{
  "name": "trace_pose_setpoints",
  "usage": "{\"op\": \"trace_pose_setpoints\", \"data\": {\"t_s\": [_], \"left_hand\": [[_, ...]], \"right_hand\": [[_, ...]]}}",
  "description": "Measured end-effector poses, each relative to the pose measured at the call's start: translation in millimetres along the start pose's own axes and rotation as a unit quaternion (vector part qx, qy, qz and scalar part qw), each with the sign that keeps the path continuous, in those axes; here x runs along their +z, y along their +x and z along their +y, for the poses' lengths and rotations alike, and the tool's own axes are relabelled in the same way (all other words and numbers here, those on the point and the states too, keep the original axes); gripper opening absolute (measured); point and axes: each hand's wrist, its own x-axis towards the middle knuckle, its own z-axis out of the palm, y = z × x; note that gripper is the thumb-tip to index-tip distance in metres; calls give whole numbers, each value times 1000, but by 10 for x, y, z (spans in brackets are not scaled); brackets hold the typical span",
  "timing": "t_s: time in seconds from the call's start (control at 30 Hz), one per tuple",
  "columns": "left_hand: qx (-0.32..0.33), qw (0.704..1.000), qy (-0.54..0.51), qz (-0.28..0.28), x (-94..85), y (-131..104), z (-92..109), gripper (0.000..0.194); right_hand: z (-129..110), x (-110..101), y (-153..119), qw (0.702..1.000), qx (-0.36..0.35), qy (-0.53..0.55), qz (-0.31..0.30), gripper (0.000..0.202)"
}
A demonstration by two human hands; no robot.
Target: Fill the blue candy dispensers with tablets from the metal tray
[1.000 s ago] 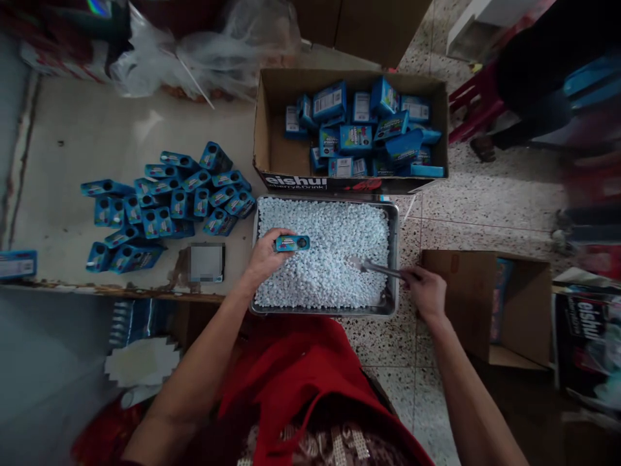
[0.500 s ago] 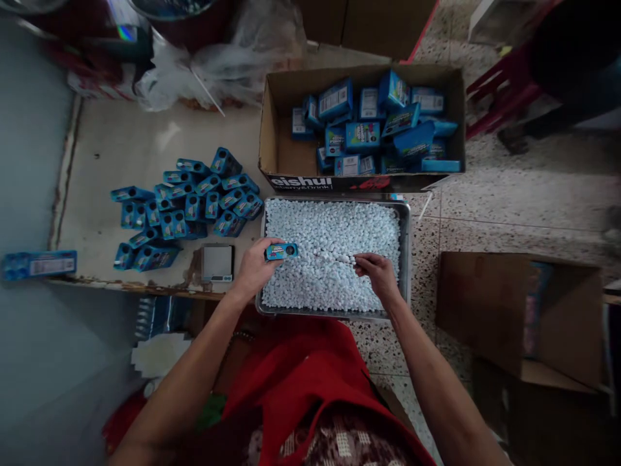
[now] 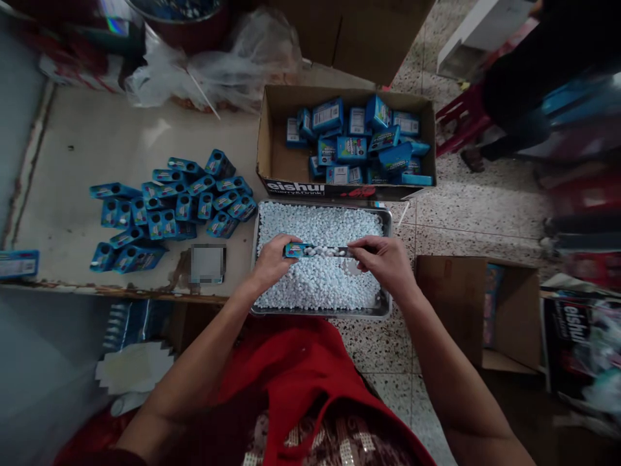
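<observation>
My left hand (image 3: 272, 261) is closed round a small blue printed box (image 3: 294, 250), held above the tray. My right hand (image 3: 385, 259) pinches the end of a narrow dark scoop (image 3: 342, 247), mostly covered by a row of white pellets. Its other end meets the right side of the blue box; whether it enters the box I cannot tell. Beneath both hands, a metal tray (image 3: 388, 285) is filled with small white pellets (image 3: 310, 288). Several upright blue boxes (image 3: 182, 207) with dark round holes in their tops cluster on the table at left.
A cardboard carton (image 3: 272, 149) beyond the tray holds many blue boxes. A small square device (image 3: 207, 264) lies at the table edge. Clear plastic bags (image 3: 242, 58) lie at the back. An opened carton (image 3: 449, 304) stands at right. Another person's dark-clothed leg (image 3: 519, 110) is near a red stool (image 3: 458, 123).
My right hand has lifted slightly, and the pellet-loaded scoop now reaches the blue box in my left hand. That box has moved a little right. The camera view has shifted.
</observation>
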Motion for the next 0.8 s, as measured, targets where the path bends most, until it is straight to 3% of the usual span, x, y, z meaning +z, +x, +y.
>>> {"op": "trace_pose_setpoints", "data": {"t_s": [0.2, 0.33, 0.43, 0.57, 0.67, 0.73, 0.8], "left_hand": [[10, 1000, -13, 3, 28, 44, -74, 37], [-37, 996, -83, -23, -85, 61, -175, 38], [-61, 981, -175, -64, -101, 104, -260, 39], [-56, 974, -193, -101, 6, 182, -265, 41], [-48, 983, -159, -77, 59, 206, -221, 39], [-57, 988, -136, -54, 49, 193, -207, 38], [-84, 989, -119, -35, 1, 158, -218, 40]], "right_hand": [[-266, 102, -151, 992, -80, -91, 35, 16], [-184, 40, -372, 997, -44, -46, 47, 17], [291, -185, -505, 994, 40, 18, 102, 23], [1325, -418, -442, 970, 122, 20, 208, 31], [1925, -175, -149, 965, 153, 42, 207, 32], [2092, 162, 81, 969, 162, 94, 163, 34], [2098, 467, 242, 967, 171, 149, 115, 36]]}}
